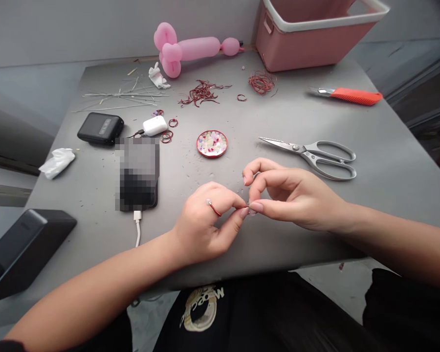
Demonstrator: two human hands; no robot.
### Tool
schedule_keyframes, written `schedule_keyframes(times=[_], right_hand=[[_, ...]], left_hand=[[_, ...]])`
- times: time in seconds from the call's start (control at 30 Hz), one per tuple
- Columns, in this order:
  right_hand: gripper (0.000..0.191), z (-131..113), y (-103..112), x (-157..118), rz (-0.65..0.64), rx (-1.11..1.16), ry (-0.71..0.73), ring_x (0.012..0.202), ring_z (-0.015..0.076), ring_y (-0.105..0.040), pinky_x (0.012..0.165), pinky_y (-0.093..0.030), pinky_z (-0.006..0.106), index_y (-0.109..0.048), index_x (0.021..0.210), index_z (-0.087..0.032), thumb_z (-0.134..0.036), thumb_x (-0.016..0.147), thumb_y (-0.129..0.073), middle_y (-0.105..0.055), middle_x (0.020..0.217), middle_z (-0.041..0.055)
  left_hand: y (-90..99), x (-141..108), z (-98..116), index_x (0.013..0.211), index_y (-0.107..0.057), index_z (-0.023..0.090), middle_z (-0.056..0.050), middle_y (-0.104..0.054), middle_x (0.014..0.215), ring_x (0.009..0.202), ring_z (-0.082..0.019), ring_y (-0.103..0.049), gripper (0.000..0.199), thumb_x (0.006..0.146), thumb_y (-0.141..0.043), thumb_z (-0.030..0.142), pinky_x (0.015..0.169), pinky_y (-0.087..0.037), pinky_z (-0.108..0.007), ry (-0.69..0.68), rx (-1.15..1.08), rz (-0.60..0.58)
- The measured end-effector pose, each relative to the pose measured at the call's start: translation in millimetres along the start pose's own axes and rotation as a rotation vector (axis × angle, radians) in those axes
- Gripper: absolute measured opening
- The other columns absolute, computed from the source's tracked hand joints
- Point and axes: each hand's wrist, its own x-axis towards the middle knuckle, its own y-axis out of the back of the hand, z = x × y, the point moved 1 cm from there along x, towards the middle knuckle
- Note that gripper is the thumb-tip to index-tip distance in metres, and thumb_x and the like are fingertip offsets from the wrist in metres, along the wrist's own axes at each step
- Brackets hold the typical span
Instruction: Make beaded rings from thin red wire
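Observation:
Thumb and index finger of my left hand (209, 222) pinch the end of a thin red wire, mostly hidden by the fingertips. A red wire ring with a pale bead (214, 208) sits on a finger of that hand. My right hand (297, 198) meets it tip to tip, its thumb and index finger closed on a small clear pinkish bead (252, 212). Beyond the hands lies a round red-rimmed dish (211, 143) of mixed pastel beads. Grey scissors (308, 154) rest just past my right hand, blades pointing left.
Cut red wire pieces (202, 93) and a red wire coil (262, 83) lie farther back. A box cutter (352, 95), pink bin (304, 46) and pink balloon (200, 48) stand around them. Leftward are a phone (137, 190), white case (154, 125), black device (100, 128) and wire rings (166, 136).

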Motion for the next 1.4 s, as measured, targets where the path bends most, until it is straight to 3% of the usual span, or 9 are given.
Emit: schedule_keyframes(times=[0.17, 0.27, 0.47, 0.57, 0.67, 0.97, 1.1, 1.27, 1.4], right_hand=[[0.008, -3.5, -4.8, -2.6, 0.161, -0.441, 0.338, 0.096, 0.0205, -0.053, 0.091, -0.045, 0.042, -0.064, 0.074, -0.024, -0.024, 0.082, -0.066, -0.057, 0.096, 0.0050], [0.013, -14.4, 5.7, -3.2, 0.194, -0.627, 0.362, 0.095, 0.0211, -0.058, 0.089, -0.046, 0.042, -0.065, 0.079, -0.025, -0.028, 0.089, -0.058, -0.063, 0.098, 0.0053], [0.024, 1.8, 94.1, -20.2, 0.179, -1.136, -0.001, 0.078, 0.0220, -0.062, 0.063, -0.042, 0.037, -0.068, 0.095, -0.023, -0.038, 0.092, -0.049, -0.070, 0.090, 0.0078], [0.019, 35.8, 133.3, -34.7, 0.086, -1.233, -0.337, 0.085, 0.0251, -0.062, 0.070, -0.044, 0.039, -0.070, 0.096, -0.016, -0.028, 0.082, -0.065, -0.069, 0.093, 0.0103], [0.027, 57.8, 145.3, -44.0, 0.062, -1.174, -0.393, 0.089, 0.0225, -0.061, 0.073, -0.046, 0.037, -0.067, 0.103, -0.015, -0.020, 0.076, -0.069, -0.065, 0.107, 0.0126], [0.019, 40.0, 120.1, -30.1, 0.174, -1.106, -0.542, 0.071, 0.0158, -0.055, 0.067, -0.041, 0.033, -0.058, 0.097, -0.018, -0.025, 0.080, -0.062, -0.067, 0.081, 0.0053], [0.023, 34.6, 100.1, -25.5, 0.263, -0.980, -0.311, 0.070, 0.0163, -0.056, 0.065, -0.041, 0.031, -0.056, 0.092, -0.021, -0.034, 0.079, -0.069, -0.064, 0.080, 0.0054], [0.055, 20.9, 62.3, -27.1, 0.114, -0.891, 0.155, 0.058, 0.0139, -0.041, 0.052, -0.035, 0.030, -0.039, 0.084, -0.023, -0.075, 0.077, -0.054, -0.049, 0.075, 0.0018], [0.054, 9.3, 40.7, -27.5, 0.090, -0.950, 0.208, 0.060, 0.0168, -0.044, 0.052, -0.037, 0.033, -0.037, 0.086, -0.023, -0.074, 0.079, -0.055, -0.050, 0.075, 0.0032]], left_hand=[[-0.4, -0.9, 1.2, 0.079, -0.059, 0.017, -0.002, -0.069, 0.071, 0.065, -0.012, -0.062, 0.009, 0.087, -0.057, 0.013, 0.065, -0.051, -0.024, 0.097, -0.061, -0.044], [-0.8, -1.6, 1.0, 0.082, -0.061, 0.017, -0.002, -0.071, 0.073, 0.066, -0.012, -0.066, 0.009, 0.089, -0.057, 0.014, 0.064, -0.052, -0.023, 0.171, -0.116, -0.036], [-2.0, -3.4, -0.3, 0.086, -0.061, 0.018, -0.003, -0.074, 0.077, 0.072, -0.013, -0.071, 0.006, 0.092, -0.059, 0.019, 0.067, -0.057, -0.025, 0.289, -0.300, 0.063], [-2.3, -3.6, -1.0, 0.086, -0.061, 0.018, -0.004, -0.073, 0.079, 0.073, -0.014, -0.071, 0.005, 0.091, -0.061, 0.020, 0.067, -0.058, -0.026, 0.289, -0.299, 0.096], [-3.2, -3.6, -1.9, 0.086, -0.061, 0.019, -0.005, -0.072, 0.079, 0.075, -0.016, -0.070, 0.006, 0.090, -0.062, 0.023, 0.069, -0.057, -0.029, 0.297, -0.214, 0.074], [-7.3, -6.3, -11.1, 0.090, -0.062, 0.019, -0.007, -0.072, 0.087, 0.079, -0.017, -0.070, 0.010, 0.091, -0.062, 0.028, 0.072, -0.058, -0.033, 0.402, -0.349, 0.116], [-6.7, -5.7, -13.8, 0.093, -0.061, 0.019, -0.006, -0.073, 0.089, 0.082, -0.017, -0.070, 0.008, 0.092, -0.061, 0.027, 0.076, -0.057, -0.033, 0.423, -0.347, 0.150], [-3.8, -4.3, -14.3, 0.092, -0.058, 0.021, -0.004, -0.069, 0.085, 0.080, -0.017, -0.067, 0.006, 0.092, -0.059, 0.026, 0.075, -0.055, -0.033, 0.370, -0.259, 0.189], [0.6, -2.9, -10.5, 0.089, -0.059, 0.020, -0.004, -0.069, 0.084, 0.079, -0.015, -0.065, 0.006, 0.089, -0.058, 0.014, 0.073, -0.053, -0.030, 0.283, -0.158, 0.175]])
